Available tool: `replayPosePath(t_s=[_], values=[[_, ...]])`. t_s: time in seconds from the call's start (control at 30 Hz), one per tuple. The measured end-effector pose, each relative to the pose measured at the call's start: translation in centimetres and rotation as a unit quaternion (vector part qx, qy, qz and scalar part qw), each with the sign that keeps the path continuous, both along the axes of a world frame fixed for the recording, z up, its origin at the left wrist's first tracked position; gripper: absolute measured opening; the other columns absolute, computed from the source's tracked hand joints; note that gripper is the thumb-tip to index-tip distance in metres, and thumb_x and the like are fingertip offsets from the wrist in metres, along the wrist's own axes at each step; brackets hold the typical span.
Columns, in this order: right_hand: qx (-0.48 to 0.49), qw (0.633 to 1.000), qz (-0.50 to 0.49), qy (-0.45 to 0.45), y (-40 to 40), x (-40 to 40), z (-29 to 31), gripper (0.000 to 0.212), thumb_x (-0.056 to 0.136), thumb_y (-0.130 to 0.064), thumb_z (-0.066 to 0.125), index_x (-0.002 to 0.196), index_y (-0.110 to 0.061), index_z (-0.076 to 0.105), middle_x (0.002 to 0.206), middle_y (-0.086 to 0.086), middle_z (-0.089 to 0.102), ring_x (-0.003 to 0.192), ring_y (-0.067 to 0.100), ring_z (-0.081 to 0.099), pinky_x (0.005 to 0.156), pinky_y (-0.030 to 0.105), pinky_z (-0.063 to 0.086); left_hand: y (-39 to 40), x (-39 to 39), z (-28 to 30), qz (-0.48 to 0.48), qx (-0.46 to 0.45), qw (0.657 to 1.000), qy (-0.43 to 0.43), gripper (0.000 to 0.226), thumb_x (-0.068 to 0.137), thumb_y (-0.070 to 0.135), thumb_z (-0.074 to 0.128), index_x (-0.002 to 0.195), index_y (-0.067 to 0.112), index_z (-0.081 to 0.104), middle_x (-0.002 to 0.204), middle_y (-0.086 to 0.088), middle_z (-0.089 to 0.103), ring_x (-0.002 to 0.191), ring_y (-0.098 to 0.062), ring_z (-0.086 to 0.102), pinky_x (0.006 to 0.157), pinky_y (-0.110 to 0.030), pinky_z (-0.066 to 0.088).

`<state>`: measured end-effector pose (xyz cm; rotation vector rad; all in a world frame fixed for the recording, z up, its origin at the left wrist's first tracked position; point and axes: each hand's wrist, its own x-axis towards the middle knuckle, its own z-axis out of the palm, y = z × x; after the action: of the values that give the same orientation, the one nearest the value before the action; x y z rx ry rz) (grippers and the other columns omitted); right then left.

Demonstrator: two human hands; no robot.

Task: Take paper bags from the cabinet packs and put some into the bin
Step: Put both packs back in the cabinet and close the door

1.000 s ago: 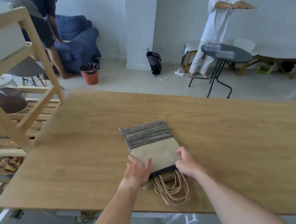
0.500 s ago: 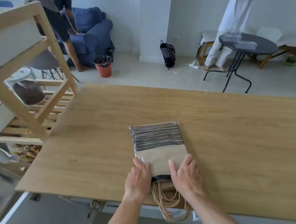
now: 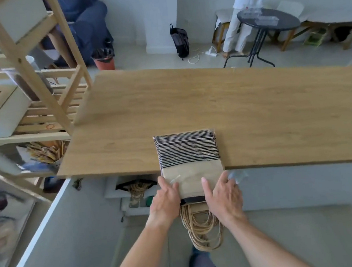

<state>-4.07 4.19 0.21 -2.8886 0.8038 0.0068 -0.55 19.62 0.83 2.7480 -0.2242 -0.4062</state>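
Observation:
A pack of flat paper bags [image 3: 189, 158], brown with black stripes on its far half and wrapped in clear plastic, lies half on the wooden table [image 3: 233, 110] and hangs over the near edge. Its twine handles [image 3: 202, 228] dangle below. My left hand [image 3: 164, 199] grips the pack's near left corner and my right hand [image 3: 224, 193] grips the near right corner. Under the table a white bin [image 3: 113, 191] holds more bags with twine handles.
A wooden shelf unit [image 3: 33, 68] with white boxes stands to the left of the table. A white board edge [image 3: 30, 246] runs along the lower left. Beyond the table are a red bucket [image 3: 104, 61], a black backpack [image 3: 180, 39], a round black table [image 3: 267, 19] and a person in white.
Both hands have dragged the pack toward me, so its near half now overhangs the table edge. The view has tilted down, and the bin under the table shows.

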Motion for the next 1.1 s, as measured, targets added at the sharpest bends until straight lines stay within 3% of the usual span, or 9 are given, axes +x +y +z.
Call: replayPosePath(t_s=[0.13, 0.2, 0.33, 0.5, 0.6, 0.7, 0.8, 0.93, 1.1], values=[[0.040, 0.999, -0.016, 0.023, 3.4, -6.1, -2.1, 0.082, 0.094, -0.066, 0.026, 0.138, 0.002, 0.035, 0.104, 0.019, 0.061, 0.088, 0.031, 0.061, 0.074, 0.039, 0.052, 4.0, -4.4, -2.1, 0.051, -0.158, 0.977, 0.134, 0.050, 0.104, 0.021, 0.034, 0.148, 0.009, 0.014, 0.135, -0.030, 0.045, 0.107, -0.039, 0.061, 0.090, -0.039, 0.047], [0.066, 0.997, -0.021, 0.038, 5.3, -9.9, -3.8, 0.077, 0.093, -0.062, 0.036, 0.133, 0.003, 0.038, 0.096, 0.020, 0.061, 0.080, 0.033, 0.061, 0.066, 0.038, 0.052, 6.3, -7.7, -3.9, 0.030, -0.175, 0.968, 0.179, 0.038, 0.103, 0.023, 0.035, 0.138, 0.015, 0.025, 0.137, -0.022, 0.045, 0.112, -0.032, 0.058, 0.098, -0.039, 0.045], [0.085, 0.991, -0.063, 0.078, 8.1, -14.6, -7.1, 0.078, 0.090, -0.059, 0.044, 0.131, 0.007, 0.045, 0.090, 0.020, 0.062, 0.073, 0.033, 0.061, 0.061, 0.038, 0.050, 9.2, -11.9, -7.9, 0.092, -0.251, 0.934, 0.236, 0.018, 0.102, 0.042, 0.035, 0.105, 0.025, 0.030, 0.120, -0.004, 0.056, 0.105, -0.017, 0.056, 0.096, -0.044, 0.045], [0.096, 0.986, -0.067, 0.117, 7.6, -15.3, -9.9, 0.076, 0.095, -0.057, 0.043, 0.140, 0.004, 0.040, 0.107, 0.022, 0.061, 0.093, 0.036, 0.061, 0.079, 0.042, 0.049, 9.2, -12.3, -11.0, 0.137, -0.252, 0.912, 0.293, 0.033, 0.103, 0.036, 0.041, 0.121, 0.012, 0.029, 0.134, -0.012, 0.052, 0.108, -0.015, 0.049, 0.089, -0.027, 0.036], [0.105, 0.988, -0.058, 0.101, 6.5, -12.8, -11.9, 0.075, 0.095, -0.055, 0.045, 0.140, 0.005, 0.037, 0.110, 0.026, 0.060, 0.096, 0.040, 0.059, 0.082, 0.044, 0.047, 8.6, -10.7, -12.3, 0.116, -0.241, 0.916, 0.299, 0.071, 0.094, 0.047, 0.054, 0.144, 0.010, 0.019, 0.136, -0.009, 0.049, 0.119, -0.022, 0.049, 0.102, -0.036, 0.039], [0.100, 0.993, -0.035, 0.060, 4.8, -8.5, -15.3, 0.076, 0.095, -0.055, 0.044, 0.140, 0.005, 0.036, 0.109, 0.028, 0.058, 0.095, 0.043, 0.057, 0.082, 0.045, 0.047, 7.9, -7.5, -14.9, 0.069, -0.206, 0.934, 0.284, 0.095, 0.075, 0.059, 0.066, 0.145, 0.017, 0.017, 0.129, -0.002, 0.049, 0.119, -0.026, 0.049, 0.100, -0.039, 0.040], [0.102, 0.994, 0.004, 0.042, 3.3, -3.4, -19.4, 0.079, 0.096, -0.057, 0.040, 0.144, 0.005, 0.031, 0.117, 0.031, 0.054, 0.103, 0.043, 0.054, 0.090, 0.046, 0.044, 7.0, -3.0, -18.9, 0.070, -0.202, 0.944, 0.252, 0.098, 0.073, 0.053, 0.072, 0.145, 0.014, 0.017, 0.129, -0.005, 0.049, 0.121, -0.028, 0.048, 0.097, -0.035, 0.039], [0.082, 0.996, 0.041, 0.005, 2.5, 2.9, -24.4, 0.083, 0.097, -0.058, 0.038, 0.148, 0.005, 0.025, 0.126, 0.032, 0.050, 0.111, 0.043, 0.051, 0.093, 0.047, 0.041, 6.2, 3.4, -24.3, 0.087, -0.233, 0.943, 0.222, 0.097, 0.077, 0.034, 0.078, 0.147, 0.006, 0.017, 0.142, -0.012, 0.045, 0.134, -0.029, 0.040, 0.113, -0.044, 0.033], [0.083, 0.994, 0.056, -0.036, 1.9, 8.7, -28.5, 0.085, 0.097, -0.061, 0.031, 0.152, 0.002, 0.017, 0.131, 0.027, 0.046, 0.111, 0.036, 0.051, 0.090, 0.043, 0.043, 5.5, 10.3, -28.1, 0.108, -0.230, 0.946, 0.200, 0.098, 0.080, 0.025, 0.076, 0.152, 0.011, 0.011, 0.147, -0.010, 0.038, 0.137, -0.026, 0.035, 0.113, -0.030, 0.027]])
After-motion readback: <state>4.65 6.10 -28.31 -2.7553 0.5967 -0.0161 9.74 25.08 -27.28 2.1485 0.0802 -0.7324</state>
